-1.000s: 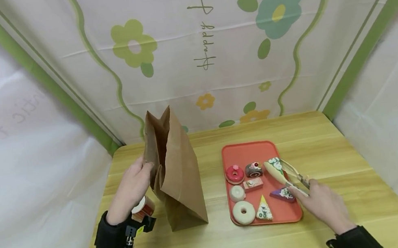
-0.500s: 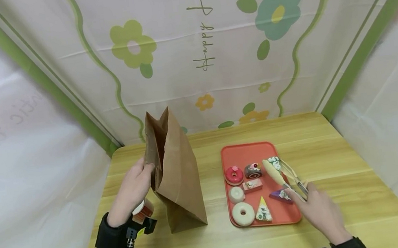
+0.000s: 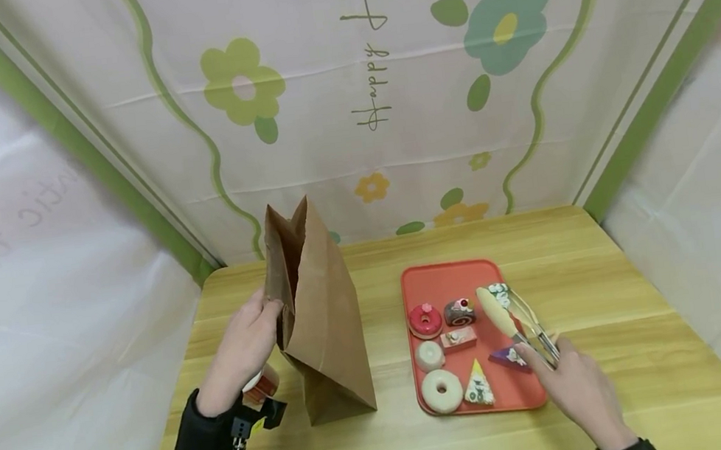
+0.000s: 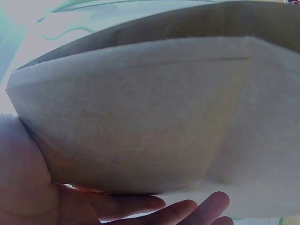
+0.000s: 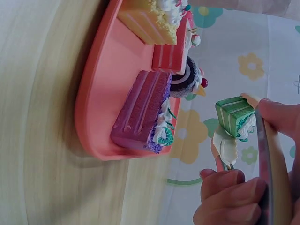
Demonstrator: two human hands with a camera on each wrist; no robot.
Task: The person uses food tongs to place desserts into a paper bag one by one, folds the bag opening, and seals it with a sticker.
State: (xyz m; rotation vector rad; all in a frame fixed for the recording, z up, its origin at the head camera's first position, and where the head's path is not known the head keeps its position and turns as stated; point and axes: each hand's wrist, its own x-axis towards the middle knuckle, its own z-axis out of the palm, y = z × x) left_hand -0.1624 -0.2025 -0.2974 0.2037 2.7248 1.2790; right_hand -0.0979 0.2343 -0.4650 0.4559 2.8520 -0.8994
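Note:
A tall brown paper bag [image 3: 332, 325] stands upright with its mouth agape. My left hand [image 3: 239, 354] grips the bag's near-left rim, and its fingers [image 4: 173, 211] show against the outside in the left wrist view. My right hand [image 3: 579, 382] holds tongs [image 3: 496, 312] with cream-coloured ends. Between those ends is a toy cake slice [image 5: 234, 115], green with white topping. In the right wrist view the slice is up off the red tray [image 3: 450, 281]. A purple cake slice [image 5: 143, 112] lies on the tray near the tongs.
Also on the tray are a pink donut [image 3: 425, 320], a chocolate roll [image 3: 459, 311], a pink cake block [image 3: 459, 338], a small white round piece [image 3: 429, 356], a white donut [image 3: 442, 391] and a yellow slice [image 3: 478, 384]. A cup [image 3: 262, 386] stands behind my left wrist.
My right hand has shifted slightly left, and the tongs have turned a little with the green slice between them. The left hand keeps its grip on the bag, nearly still.

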